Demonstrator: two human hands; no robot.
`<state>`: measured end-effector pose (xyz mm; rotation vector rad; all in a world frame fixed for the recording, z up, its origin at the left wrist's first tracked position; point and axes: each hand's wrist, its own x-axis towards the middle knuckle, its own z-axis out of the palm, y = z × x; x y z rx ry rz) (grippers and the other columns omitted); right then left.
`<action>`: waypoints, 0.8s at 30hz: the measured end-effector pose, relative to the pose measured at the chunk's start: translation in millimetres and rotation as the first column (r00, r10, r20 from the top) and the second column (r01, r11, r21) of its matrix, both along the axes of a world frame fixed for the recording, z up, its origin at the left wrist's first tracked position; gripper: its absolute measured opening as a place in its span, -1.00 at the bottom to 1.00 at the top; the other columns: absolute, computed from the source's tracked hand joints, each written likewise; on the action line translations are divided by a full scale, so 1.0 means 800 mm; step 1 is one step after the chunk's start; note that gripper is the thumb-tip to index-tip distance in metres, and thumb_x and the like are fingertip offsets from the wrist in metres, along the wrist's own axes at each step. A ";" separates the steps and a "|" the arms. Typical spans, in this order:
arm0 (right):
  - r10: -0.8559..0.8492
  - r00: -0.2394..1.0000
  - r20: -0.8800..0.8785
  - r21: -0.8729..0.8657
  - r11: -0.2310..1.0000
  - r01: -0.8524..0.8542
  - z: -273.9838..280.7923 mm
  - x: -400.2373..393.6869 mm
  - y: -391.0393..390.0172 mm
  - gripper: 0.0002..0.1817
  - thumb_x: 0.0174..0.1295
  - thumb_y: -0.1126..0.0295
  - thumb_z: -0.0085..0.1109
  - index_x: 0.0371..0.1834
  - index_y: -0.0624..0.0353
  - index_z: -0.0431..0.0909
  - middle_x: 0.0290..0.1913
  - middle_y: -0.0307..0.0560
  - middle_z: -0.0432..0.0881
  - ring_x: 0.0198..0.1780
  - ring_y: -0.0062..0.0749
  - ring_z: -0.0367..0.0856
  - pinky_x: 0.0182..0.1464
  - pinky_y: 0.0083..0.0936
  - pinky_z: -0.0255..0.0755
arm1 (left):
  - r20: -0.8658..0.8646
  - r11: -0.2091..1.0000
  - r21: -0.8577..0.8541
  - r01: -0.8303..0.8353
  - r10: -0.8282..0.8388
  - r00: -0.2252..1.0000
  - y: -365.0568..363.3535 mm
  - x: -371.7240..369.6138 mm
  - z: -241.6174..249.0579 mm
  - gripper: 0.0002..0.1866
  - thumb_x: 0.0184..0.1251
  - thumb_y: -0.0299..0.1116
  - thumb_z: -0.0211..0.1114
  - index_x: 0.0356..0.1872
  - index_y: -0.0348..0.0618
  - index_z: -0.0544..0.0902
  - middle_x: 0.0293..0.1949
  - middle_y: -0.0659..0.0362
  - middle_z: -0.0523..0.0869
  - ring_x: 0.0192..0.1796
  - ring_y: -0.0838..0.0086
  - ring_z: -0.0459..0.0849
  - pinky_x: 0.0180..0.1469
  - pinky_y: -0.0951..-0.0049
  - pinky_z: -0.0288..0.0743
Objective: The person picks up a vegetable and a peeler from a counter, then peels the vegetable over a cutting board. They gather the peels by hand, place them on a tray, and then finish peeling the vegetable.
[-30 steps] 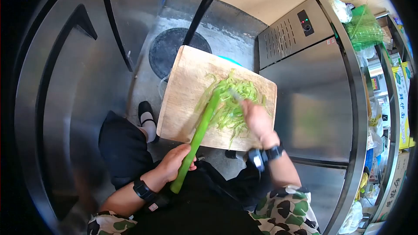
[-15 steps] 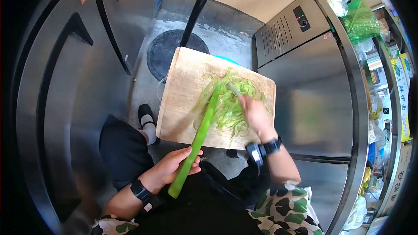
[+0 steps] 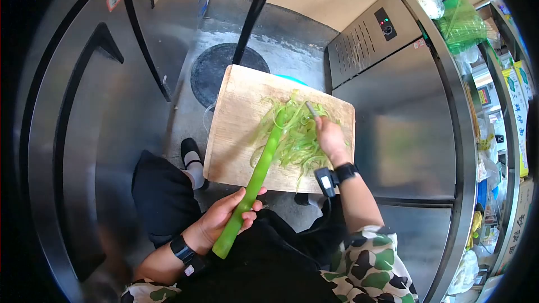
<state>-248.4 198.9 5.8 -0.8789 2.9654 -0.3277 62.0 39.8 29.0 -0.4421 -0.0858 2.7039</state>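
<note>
A long green celtuce stem (image 3: 261,171) slants from my lap up over a wooden cutting board (image 3: 233,129). My left hand (image 3: 229,213) is closed around its lower part, with the butt end sticking out below the palm. My right hand (image 3: 331,139) grips a grey metal peeler (image 3: 311,108), a little right of the stem's far end and apart from it. Part of the peeler is hidden in the fist. Under both lies a loose heap of pale green peelings (image 3: 300,143), and a few strips hang by the board's near edge.
Steel cabinets stand close at left (image 3: 106,134) and right (image 3: 401,118). Beyond the board are a round dark cover (image 3: 216,70) on the floor and a black pole (image 3: 255,19). Shelves with bags and a green net bag (image 3: 460,22) line the far right.
My right hand has moved slightly up and right, taking the peeler away from the stem. The stem's far end has dipped a little toward the peelings, still held by my left hand.
</note>
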 end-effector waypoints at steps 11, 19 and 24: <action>0.255 0.903 0.345 0.136 0.939 -0.317 0.008 0.112 -0.013 -0.64 0.42 0.11 -0.23 -0.10 0.10 0.51 -0.35 0.16 0.64 -0.30 0.06 0.62 -0.23 -0.08 0.50 | 0.089 0.762 -0.638 0.111 -0.069 0.994 0.020 0.012 -0.017 -0.72 0.42 -0.23 0.15 0.01 -0.10 0.37 -0.41 0.21 0.49 -0.47 0.62 0.45 -0.50 0.60 0.38; 0.012 0.947 0.322 0.144 0.988 -0.061 0.105 0.083 -0.024 -0.61 0.42 0.10 -0.19 -0.22 0.18 0.51 -0.38 0.26 0.61 -0.30 0.17 0.59 -0.25 -0.01 0.46 | 0.095 0.684 -0.716 0.141 -0.104 0.990 0.014 0.023 -0.022 -0.65 0.50 -0.07 -0.06 0.04 -0.12 0.39 -0.42 0.16 0.54 -0.47 0.58 0.46 -0.45 0.58 0.39; 0.291 0.814 0.503 0.175 0.888 -0.426 0.062 0.165 -0.018 -0.67 0.45 0.18 -0.25 0.08 0.08 0.41 -0.39 0.14 0.62 -0.36 -0.01 0.62 -0.31 -0.16 0.52 | 0.130 0.751 -0.628 0.204 -0.157 0.979 0.014 0.020 -0.032 -0.46 0.53 0.03 -0.25 0.21 -0.17 0.40 -0.41 0.10 0.56 -0.49 0.56 0.45 -0.43 0.53 0.40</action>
